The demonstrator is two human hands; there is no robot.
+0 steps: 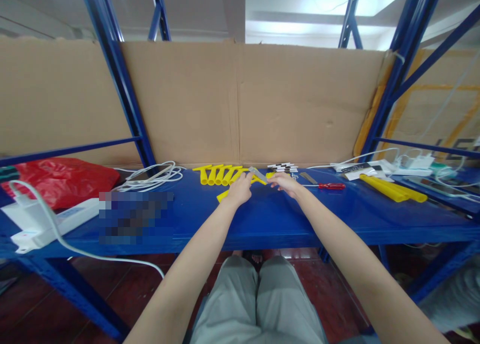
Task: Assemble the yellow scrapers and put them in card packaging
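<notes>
My left hand (241, 188) is closed around a yellow T-shaped scraper handle (222, 197), whose tapered end sticks out to the left below the hand. Across the handle's wide head lies a flat grey blade-like strip (258, 174), beside my left fingertips. From the right, my right hand (285, 182) reaches to the head with its fingers bent together near a small yellow part (269, 175). What those fingers grip is too small to make out. Just left of my hands, several similar yellow handles (220, 176) lie in a row.
Behind my right hand lie small black-and-white pieces (282, 167). A red-handled screwdriver (332, 186) and long yellow pieces (392, 189) are to the right. A white power strip (63, 224), coiled white cable (157, 176) and red bag (67, 181) occupy the left. Cardboard (187, 99) stands behind the blue table (285, 219).
</notes>
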